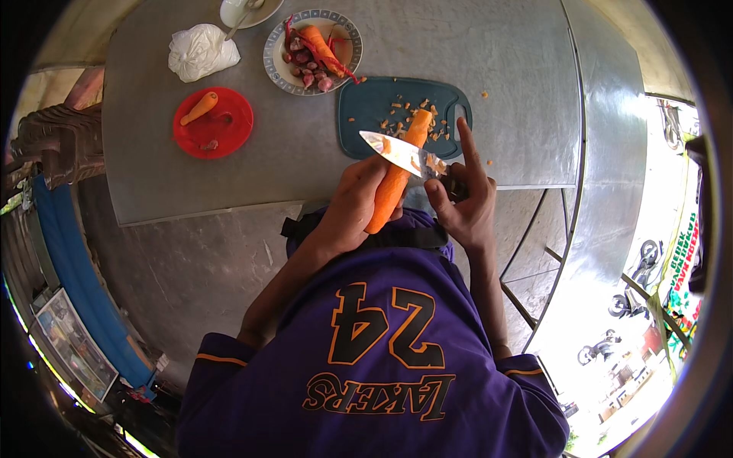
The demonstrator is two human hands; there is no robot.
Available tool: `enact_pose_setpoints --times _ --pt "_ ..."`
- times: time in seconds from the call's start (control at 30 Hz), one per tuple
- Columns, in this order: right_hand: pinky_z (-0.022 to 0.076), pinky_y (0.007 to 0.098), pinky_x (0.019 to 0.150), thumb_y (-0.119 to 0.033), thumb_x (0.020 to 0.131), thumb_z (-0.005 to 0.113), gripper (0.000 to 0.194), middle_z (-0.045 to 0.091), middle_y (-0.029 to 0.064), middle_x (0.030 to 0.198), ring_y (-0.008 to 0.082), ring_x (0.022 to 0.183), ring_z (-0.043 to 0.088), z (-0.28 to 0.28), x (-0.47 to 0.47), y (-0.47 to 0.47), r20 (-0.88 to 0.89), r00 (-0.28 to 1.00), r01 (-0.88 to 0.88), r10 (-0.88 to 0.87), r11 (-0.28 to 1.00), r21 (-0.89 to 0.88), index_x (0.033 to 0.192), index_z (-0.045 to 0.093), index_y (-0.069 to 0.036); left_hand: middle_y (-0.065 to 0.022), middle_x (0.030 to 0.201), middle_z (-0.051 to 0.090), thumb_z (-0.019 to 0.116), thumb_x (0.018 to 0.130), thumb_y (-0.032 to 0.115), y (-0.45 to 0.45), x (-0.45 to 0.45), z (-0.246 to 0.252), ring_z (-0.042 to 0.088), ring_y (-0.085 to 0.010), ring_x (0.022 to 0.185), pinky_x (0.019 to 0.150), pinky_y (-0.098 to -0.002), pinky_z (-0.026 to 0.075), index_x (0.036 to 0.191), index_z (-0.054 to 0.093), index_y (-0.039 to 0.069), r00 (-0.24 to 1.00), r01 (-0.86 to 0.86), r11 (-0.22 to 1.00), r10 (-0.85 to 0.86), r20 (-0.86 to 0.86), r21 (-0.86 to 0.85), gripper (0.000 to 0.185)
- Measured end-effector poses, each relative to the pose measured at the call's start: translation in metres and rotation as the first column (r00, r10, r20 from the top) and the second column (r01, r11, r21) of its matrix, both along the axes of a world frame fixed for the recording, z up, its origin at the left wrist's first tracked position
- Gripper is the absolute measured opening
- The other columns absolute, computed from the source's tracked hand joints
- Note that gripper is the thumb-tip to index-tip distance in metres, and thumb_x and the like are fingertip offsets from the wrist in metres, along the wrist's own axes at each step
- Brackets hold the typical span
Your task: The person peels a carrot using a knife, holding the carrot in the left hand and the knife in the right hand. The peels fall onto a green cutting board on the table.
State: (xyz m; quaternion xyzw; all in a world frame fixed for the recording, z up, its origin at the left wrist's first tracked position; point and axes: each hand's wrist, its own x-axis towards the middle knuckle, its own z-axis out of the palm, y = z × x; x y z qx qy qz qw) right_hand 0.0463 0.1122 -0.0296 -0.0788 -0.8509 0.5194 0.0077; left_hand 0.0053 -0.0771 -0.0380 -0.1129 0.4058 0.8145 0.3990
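Note:
My left hand grips a scraped orange carrot, which slants up and away over the table's near edge. In my right hand is a kitchen knife, its index finger stretched out and its handle mostly hidden by the fingers. The blade lies across the carrot, with bits of peel stuck to the metal. Beneath the carrot's far end is a dark green cutting board, scattered with carrot scrapings.
A red plate at the left holds a small carrot. Farther back, a patterned plate carries shallots, red chillies and another carrot. Near it are a white plastic bag and a white bowl with a spoon.

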Motion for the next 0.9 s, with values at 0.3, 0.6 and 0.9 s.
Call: enact_pose_setpoints --times 0.3,0.6,0.9 --pt "0.0453 0.0288 0.052 -0.040 0.084 0.075 0.093 0.060 0.0061 0.057 0.0129 0.050 0.059 0.003 0.000 0.000 -0.021 0.999 -0.029 0.029 1.000 0.008 0.158 0.028 -0.007 -0.0031 0.079 0.057 0.042 0.107 0.037 -0.003 0.005 -0.002 0.056 -0.0097 0.063 0.059 -0.0250 0.049 0.103 0.059 0.005 0.999 0.001 1.000 -0.001 -0.044 0.006 0.037" --pt "0.0408 0.0276 0.049 -0.040 0.084 0.076 0.091 0.053 0.0029 0.054 0.0093 0.047 0.049 -0.011 -0.001 -0.002 -0.074 0.993 0.094 -0.088 0.991 0.090 0.156 0.032 -0.007 -0.0035 0.077 0.057 0.038 0.108 0.038 -0.003 0.002 0.008 0.052 -0.0095 0.061 0.056 -0.0251 0.045 0.108 0.059 0.004 0.999 0.001 0.999 -0.003 0.046 0.046 0.040" --pt "0.0440 0.0275 0.053 -0.044 0.085 0.075 0.092 0.057 0.0043 0.057 0.0106 0.049 0.054 -0.003 0.012 0.004 -0.004 1.000 -0.017 0.017 0.999 -0.027 0.156 0.031 -0.006 -0.0043 0.083 0.057 0.033 0.109 0.041 0.003 0.005 0.006 0.054 -0.0102 0.068 0.058 -0.0254 0.046 0.127 0.054 0.001 0.992 -0.104 0.993 0.107 0.060 -0.050 0.048"
